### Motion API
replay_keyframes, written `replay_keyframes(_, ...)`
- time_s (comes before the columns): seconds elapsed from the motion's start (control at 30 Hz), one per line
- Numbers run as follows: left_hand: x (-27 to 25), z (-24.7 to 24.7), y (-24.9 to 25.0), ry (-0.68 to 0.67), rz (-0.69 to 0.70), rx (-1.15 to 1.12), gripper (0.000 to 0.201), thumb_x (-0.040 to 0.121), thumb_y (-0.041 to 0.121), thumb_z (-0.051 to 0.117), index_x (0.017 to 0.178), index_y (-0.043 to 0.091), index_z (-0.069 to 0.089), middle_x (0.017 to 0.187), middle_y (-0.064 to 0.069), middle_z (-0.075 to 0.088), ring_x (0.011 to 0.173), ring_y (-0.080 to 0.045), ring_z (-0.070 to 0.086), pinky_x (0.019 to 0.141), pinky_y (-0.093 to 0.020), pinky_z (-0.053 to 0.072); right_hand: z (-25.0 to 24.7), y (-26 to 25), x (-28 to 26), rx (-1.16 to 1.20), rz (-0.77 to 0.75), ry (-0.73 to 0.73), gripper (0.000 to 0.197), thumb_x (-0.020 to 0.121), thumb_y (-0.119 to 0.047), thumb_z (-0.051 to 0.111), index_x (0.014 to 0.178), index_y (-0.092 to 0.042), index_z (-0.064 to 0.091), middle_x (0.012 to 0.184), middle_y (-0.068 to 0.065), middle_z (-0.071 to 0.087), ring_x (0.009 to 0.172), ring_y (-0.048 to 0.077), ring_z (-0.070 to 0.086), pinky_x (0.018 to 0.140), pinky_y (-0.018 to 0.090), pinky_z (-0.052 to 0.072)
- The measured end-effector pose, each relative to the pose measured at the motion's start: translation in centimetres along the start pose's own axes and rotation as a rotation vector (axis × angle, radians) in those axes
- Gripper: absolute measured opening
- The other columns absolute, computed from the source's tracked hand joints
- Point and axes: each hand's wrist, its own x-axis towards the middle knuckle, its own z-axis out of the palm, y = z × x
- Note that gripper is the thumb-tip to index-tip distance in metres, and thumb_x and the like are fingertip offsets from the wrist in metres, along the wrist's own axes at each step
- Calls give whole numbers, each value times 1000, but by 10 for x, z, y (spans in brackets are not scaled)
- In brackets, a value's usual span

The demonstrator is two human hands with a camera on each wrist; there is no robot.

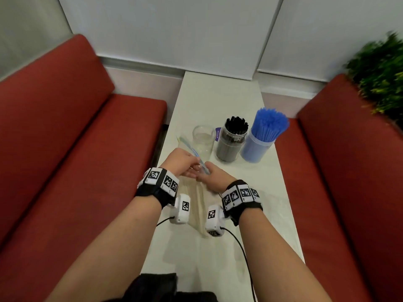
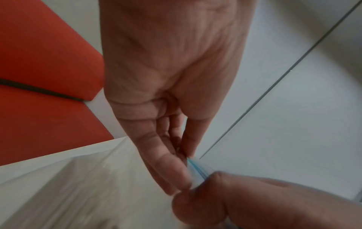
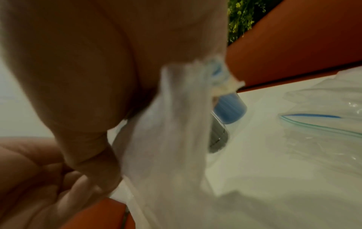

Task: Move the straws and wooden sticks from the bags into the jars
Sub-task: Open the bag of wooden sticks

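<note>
A clear zip bag (image 1: 197,203) with pale wooden sticks (image 1: 200,214) inside lies on the white table (image 1: 218,99) under my wrists. My left hand (image 1: 188,163) and right hand (image 1: 207,172) both pinch its blue zip edge (image 1: 197,156), side by side and lifted off the table. The left wrist view shows my left hand's fingertips (image 2: 184,156) closed on the zip strip (image 2: 197,168), with the right hand (image 2: 254,201) just below. In the right wrist view the bag (image 3: 166,139) hangs blurred from my right hand (image 3: 88,93). An empty clear jar (image 1: 204,141) stands just beyond the hands.
A jar of black straws (image 1: 232,141) and a jar of blue straws (image 1: 261,138) stand right of the empty jar. Another flat clear bag (image 3: 317,124) lies on the table. Red benches (image 1: 76,149) flank the narrow table; a green plant (image 1: 379,77) is at the far right.
</note>
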Motion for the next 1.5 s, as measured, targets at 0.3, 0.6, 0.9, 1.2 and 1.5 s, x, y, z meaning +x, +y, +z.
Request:
replay_keyframes(0.3,-20,6,4,-281,252,-122,17,104,5,52,92,7,64,79,-4,69,75,-13,68,75,-26,61,-28,-3,-32,436,-59,49,36,95,-49,63,96,-15,53,75,-5,67,63,13,61,57,29,52)
replay_keyframes(0.6,-16,17,-11,-112,209,-325,20,100,6,54,86,4,68,78,-9,72,69,-20,72,71,-33,62,-38,8,-38,646,-77,75,22,105,-12,47,84,-10,52,79,8,66,65,21,67,63,34,59)
replay_keyframes(0.9,4,2,-59,47,-279,-1271,16,81,-11,46,83,3,55,66,-6,56,58,-11,54,62,-17,48,-48,61,-21,1945,372,285,28,109,-8,33,101,8,54,109,26,61,116,32,58,109,40,42)
replay_keyframes(1.2,8,19,-68,-47,-79,-115,38,100,54,57,123,26,70,77,-4,47,63,-19,39,62,-32,42,-19,63,-5,1246,406,243,22,108,-28,37,91,-20,48,51,-2,29,38,9,20,37,16,16)
replay_keyframes(1.5,23,14,-61,-17,-249,-1039,40,111,36,39,107,2,59,104,-16,72,98,-35,71,100,-53,51,-25,62,1,1200,293,174,36,104,-36,51,92,-6,66,75,9,72,69,22,69,64,33,55)
